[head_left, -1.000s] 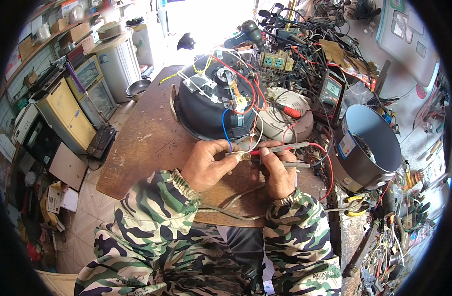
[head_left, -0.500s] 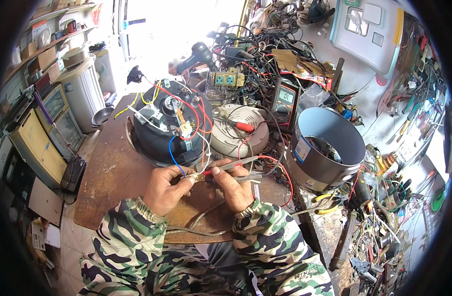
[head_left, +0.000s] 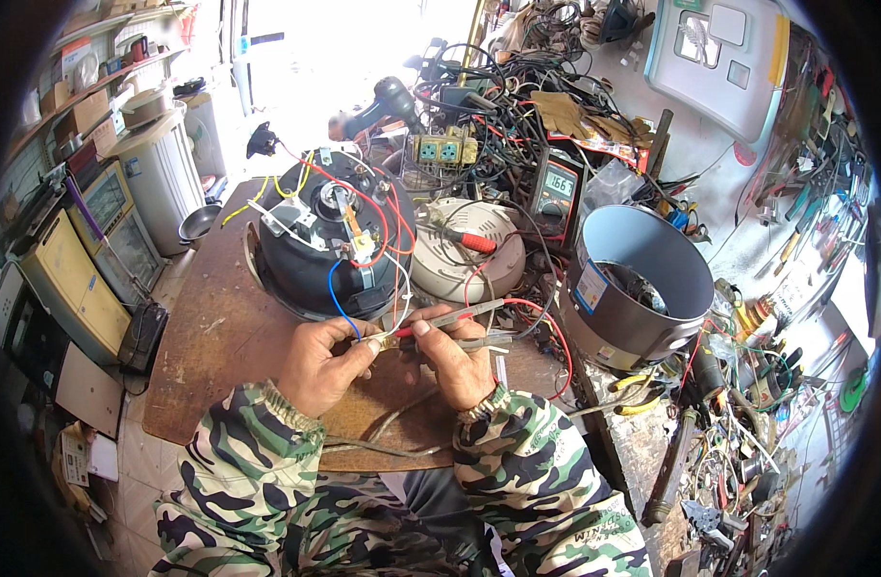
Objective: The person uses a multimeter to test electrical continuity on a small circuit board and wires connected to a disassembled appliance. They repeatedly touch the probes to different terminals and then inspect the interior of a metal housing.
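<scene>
Between thumb and fingers, my left hand point(head_left: 325, 363) pinches a small connector with the ends of a blue wire point(head_left: 337, 293) and a white wire point(head_left: 408, 288). My right hand point(head_left: 453, 363) grips two multimeter probes, a red probe point(head_left: 465, 313) above a dark one point(head_left: 481, 341). The red tip meets the connector at my left fingertips; the dark tip is hidden. The wires run up to an overturned black appliance base point(head_left: 315, 260) with exposed parts on top. A multimeter point(head_left: 557, 192) stands beyond, its display lit with digits.
A beige round cover point(head_left: 465, 269) sits beside the base. Further right is a grey cylindrical housing point(head_left: 642, 269), with yellow-handled pliers point(head_left: 638, 396) before it. Tangled cables point(head_left: 498, 106) fill the back. A cord point(head_left: 388, 447) crosses the wooden table point(head_left: 200, 365) near me.
The multimeter display has switched to a different, numeric reading. Both hands stay almost in place, with the probes shifted very slightly.
</scene>
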Demonstrator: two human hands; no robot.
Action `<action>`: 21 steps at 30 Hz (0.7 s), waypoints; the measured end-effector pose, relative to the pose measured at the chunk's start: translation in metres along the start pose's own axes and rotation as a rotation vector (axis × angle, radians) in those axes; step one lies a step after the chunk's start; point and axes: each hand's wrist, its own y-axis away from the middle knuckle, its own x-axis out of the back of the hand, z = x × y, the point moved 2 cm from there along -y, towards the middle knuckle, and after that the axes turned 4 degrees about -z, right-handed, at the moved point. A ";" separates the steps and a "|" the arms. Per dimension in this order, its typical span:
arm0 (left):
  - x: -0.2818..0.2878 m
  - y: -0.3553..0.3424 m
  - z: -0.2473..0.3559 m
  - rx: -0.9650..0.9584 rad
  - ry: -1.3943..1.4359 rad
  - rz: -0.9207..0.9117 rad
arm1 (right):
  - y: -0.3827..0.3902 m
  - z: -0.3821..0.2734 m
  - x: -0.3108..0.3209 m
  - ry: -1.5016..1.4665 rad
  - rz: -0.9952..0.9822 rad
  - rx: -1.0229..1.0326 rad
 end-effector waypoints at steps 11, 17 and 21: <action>0.001 0.000 0.001 -0.002 -0.019 0.012 | 0.000 0.000 -0.003 -0.035 0.013 -0.010; 0.001 -0.002 -0.002 -0.015 -0.076 0.012 | -0.001 0.003 0.000 -0.032 0.044 0.013; 0.001 -0.002 -0.003 -0.007 -0.041 -0.009 | 0.000 0.000 -0.002 -0.010 0.064 -0.011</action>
